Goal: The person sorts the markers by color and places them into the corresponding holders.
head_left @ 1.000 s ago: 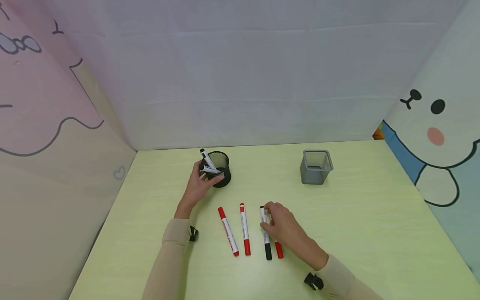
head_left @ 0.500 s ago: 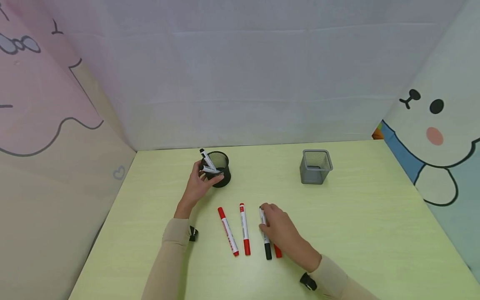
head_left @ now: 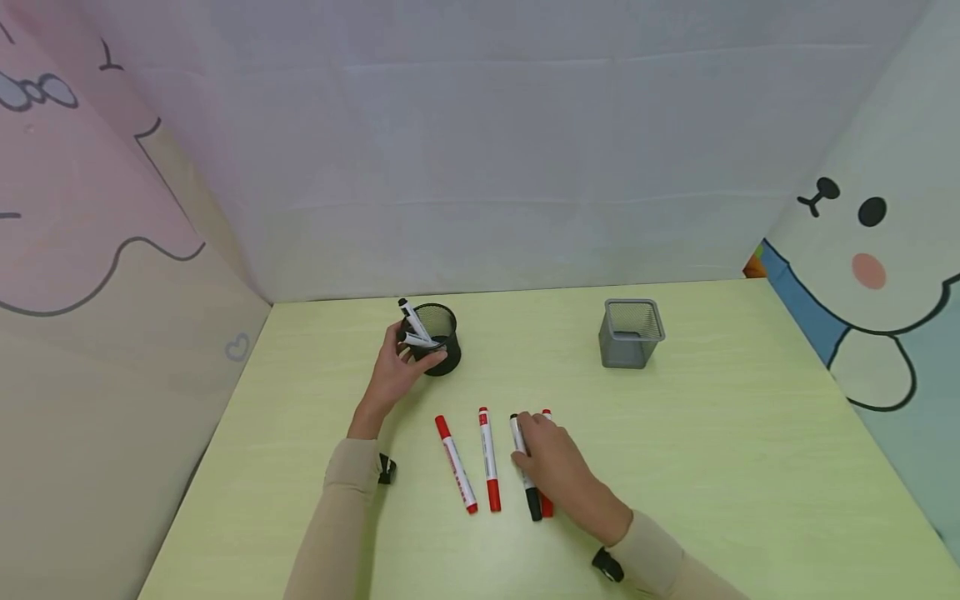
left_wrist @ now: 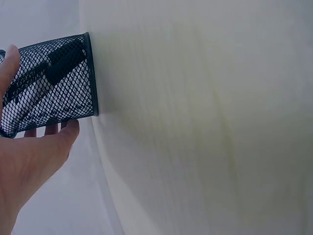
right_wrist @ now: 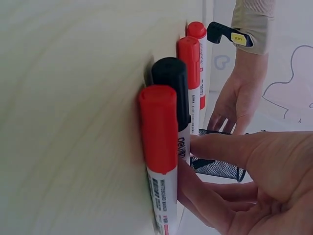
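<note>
In the head view my left hand [head_left: 392, 373] grips the round black mesh pen holder [head_left: 451, 357] at the table's back left. Black-capped white markers [head_left: 416, 321] lean inside it. Nearer the front, my right hand [head_left: 561, 463] pinches a black-capped whiteboard marker [head_left: 533, 503] that lies on the table. The right wrist view has the thumb on one side of that marker's white barrel and fingers on the other. Close beside it lies a red-capped marker [right_wrist: 160, 129], partly covered by the hand in the head view.
Two more red-capped markers, one slanted [head_left: 456, 464] and one nearly straight [head_left: 489, 460], lie left of the right hand. A square grey mesh holder [head_left: 626, 354] stands at the back right of the pale table [head_left: 750, 433]. Printed curtains surround the table.
My right hand has moved slightly left and its fingers have come round the black marker, whose far end has swung left. The adjacent red marker has shifted left. My left hand keeps its grip.
</note>
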The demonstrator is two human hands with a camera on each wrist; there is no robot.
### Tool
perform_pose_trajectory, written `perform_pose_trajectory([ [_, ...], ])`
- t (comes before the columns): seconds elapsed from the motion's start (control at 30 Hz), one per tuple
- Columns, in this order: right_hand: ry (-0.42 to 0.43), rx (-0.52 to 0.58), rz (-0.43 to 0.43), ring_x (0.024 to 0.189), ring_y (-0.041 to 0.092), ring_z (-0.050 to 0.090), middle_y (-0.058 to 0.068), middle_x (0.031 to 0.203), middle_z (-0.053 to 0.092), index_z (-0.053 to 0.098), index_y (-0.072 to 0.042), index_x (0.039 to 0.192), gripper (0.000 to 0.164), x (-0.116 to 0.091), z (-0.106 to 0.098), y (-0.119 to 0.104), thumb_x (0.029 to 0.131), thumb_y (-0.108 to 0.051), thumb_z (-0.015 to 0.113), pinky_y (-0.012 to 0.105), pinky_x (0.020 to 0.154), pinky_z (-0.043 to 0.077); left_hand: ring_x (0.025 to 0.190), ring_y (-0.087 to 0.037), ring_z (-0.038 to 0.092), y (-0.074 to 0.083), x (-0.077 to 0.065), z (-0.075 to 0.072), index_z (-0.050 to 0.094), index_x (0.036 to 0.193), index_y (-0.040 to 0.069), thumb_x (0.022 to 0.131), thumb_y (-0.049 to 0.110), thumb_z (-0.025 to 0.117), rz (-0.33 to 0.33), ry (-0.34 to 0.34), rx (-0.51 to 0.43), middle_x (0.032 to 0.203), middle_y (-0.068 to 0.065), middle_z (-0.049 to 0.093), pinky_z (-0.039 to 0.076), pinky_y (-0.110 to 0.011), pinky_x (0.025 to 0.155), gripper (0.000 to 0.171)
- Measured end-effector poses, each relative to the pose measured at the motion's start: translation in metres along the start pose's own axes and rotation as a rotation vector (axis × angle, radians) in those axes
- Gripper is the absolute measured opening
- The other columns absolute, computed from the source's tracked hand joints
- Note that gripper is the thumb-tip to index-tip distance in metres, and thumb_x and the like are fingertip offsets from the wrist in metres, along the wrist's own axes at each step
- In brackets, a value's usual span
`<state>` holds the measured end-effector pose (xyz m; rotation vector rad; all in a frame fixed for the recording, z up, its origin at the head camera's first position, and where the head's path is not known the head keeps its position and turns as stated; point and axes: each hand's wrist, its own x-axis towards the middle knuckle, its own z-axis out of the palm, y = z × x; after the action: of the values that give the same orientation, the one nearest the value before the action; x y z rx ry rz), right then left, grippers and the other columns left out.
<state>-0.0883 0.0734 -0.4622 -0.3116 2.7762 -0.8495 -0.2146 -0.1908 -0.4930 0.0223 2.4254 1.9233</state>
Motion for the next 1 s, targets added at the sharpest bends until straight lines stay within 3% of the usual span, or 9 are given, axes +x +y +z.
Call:
perform_pose_trajectory([
  [0.17, -0.008, -0.013, 0.009, 0.088, 0.024, 0.063, 0.017, 0.110, 0.067, 0.062, 0.007, 0.126, 0.046, 0.003, 0.003, -0.001, 0.088, -0.008, 0.081, 0.038, 0.080, 0.060, 0.142, -0.032, 0.041, -0.001, 0.000, 0.000, 0.029, 0.156, 0.012, 0.087, 0.018, 0.085, 0.003, 0.003, 0.001, 0.149, -0.014, 0.043, 0.031, -0.044, 0.121, 0.089],
  [0.3, -0.001, 0.001, -0.012, 0.085, 0.023, 0.062, 0.016, 0.107, 0.068, 0.063, 0.007, 0.123, 0.043, 0.005, 0.005, 0.002, 0.086, -0.004, 0.081, 0.036, 0.076, 0.059, 0.142, -0.032, 0.041, -0.001, 0.000, -0.001, 0.030, 0.155, 0.011, 0.086, 0.019, 0.086, 0.003, 0.004, 0.007, 0.149, -0.015, 0.043, 0.031, -0.044, 0.121, 0.090],
  [0.53, -0.022, 0.154, 0.009, 0.074, 0.015, 0.055, 0.010, 0.100, 0.066, 0.064, 0.005, 0.123, 0.041, 0.008, 0.001, 0.008, 0.085, -0.001, 0.078, 0.024, 0.058, 0.050, 0.143, -0.032, 0.040, -0.001, 0.001, 0.000, 0.030, 0.155, 0.012, 0.085, 0.020, 0.087, -0.010, 0.003, 0.012, 0.150, -0.014, 0.043, 0.031, -0.043, 0.121, 0.091],
  [1.0, -0.058, 0.372, 0.052, 0.081, 0.014, 0.065, 0.009, 0.106, 0.069, 0.064, 0.000, 0.125, 0.040, 0.010, -0.006, 0.014, 0.088, -0.001, 0.078, 0.028, 0.065, 0.058, 0.144, -0.032, 0.039, 0.000, 0.000, 0.000, 0.030, 0.155, 0.013, 0.085, 0.020, 0.087, -0.016, 0.006, 0.015, 0.151, -0.014, 0.043, 0.031, -0.043, 0.122, 0.091],
])
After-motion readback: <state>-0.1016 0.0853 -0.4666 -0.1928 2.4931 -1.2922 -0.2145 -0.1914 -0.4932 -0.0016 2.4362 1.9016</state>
